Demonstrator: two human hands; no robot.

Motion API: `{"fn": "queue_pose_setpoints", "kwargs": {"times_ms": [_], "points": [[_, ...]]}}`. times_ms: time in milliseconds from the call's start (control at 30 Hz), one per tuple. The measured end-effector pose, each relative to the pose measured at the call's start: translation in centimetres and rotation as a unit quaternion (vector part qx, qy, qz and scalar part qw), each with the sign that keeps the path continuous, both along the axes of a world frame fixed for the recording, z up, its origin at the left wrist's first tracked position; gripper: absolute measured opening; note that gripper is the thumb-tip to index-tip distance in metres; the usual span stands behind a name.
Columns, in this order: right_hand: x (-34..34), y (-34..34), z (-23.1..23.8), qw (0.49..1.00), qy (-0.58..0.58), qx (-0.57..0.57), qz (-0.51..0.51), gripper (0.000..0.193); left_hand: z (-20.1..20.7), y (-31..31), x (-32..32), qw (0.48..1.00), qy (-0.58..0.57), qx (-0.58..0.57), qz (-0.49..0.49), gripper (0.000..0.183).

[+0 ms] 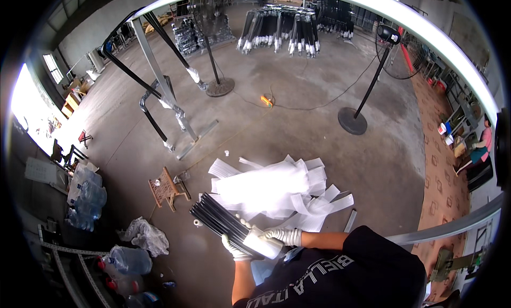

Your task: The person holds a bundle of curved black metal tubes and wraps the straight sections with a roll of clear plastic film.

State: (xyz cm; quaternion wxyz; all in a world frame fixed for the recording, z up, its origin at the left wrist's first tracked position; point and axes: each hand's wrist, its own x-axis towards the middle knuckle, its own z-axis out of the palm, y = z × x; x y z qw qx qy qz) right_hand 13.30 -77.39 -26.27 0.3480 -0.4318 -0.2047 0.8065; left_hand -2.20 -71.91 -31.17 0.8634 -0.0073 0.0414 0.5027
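The gloved left hand (234, 248) is curled around the near left side of a bundle of black tubes (218, 221), which slants from the hands toward ten o'clock; the gloved right hand (286, 236) rests against the far right side of a white wrap (264, 243) lying over the tubes' near end, its fingers partly hidden, so I cannot tell how far they close. Taking the hands as the dial's centre, a loose pile of white sheets (263, 185) spreads over the floor at twelve, just beyond the tubes. A low stool with a woven seat (164, 188) stands at ten, crumpled clear plastic (146, 236) lies at nine, and blue-tinted water jugs (130, 259) sit between eight and nine. Farther off, an orange power strip (266, 100) lies at twelve, a standing fan (353, 121) rises at one, and bent black frames (130, 72) lean on a metal stand (154, 63) near eleven. Well apart, a person in pink (485, 139) is at two, and a rack of black frames (281, 28) stands far back at twelve.
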Motion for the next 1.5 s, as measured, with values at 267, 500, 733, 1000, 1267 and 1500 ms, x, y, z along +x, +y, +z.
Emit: {"fn": "queue_pose_setpoints", "kwargs": {"times_ms": [267,500,733,1000,1267,1500], "points": [[1.3,-0.3,-3.8,0.971,0.201,-0.029,-0.125,0.046,-4.3,1.5,-0.8,0.996,0.087,0.028,0.008,0.063],[2.7,0.0,-4.0,0.952,0.236,-0.048,-0.191,0.038,-0.1,1.3,0.3,0.996,0.061,0.058,-0.039,0.052],[2.0,-0.5,-5.5,0.987,0.134,-0.041,-0.079,0.047,-0.4,0.9,0.2,0.998,0.052,0.013,-0.017,0.054],[2.6,0.1,-4.7,0.961,0.224,-0.025,-0.16,0.052,0.2,0.4,0.1,0.997,0.057,0.022,-0.05,0.064],[2.6,0.7,-4.4,0.964,0.218,-0.044,-0.15,0.056,0.7,5.2,-3.8,0.995,0.096,-0.032,-0.001,0.078],[3.8,2.0,-2.9,0.997,0.057,0.005,-0.05,0.056,0.2,9.3,-3.6,0.996,0.075,0.003,-0.044,0.084]]}}
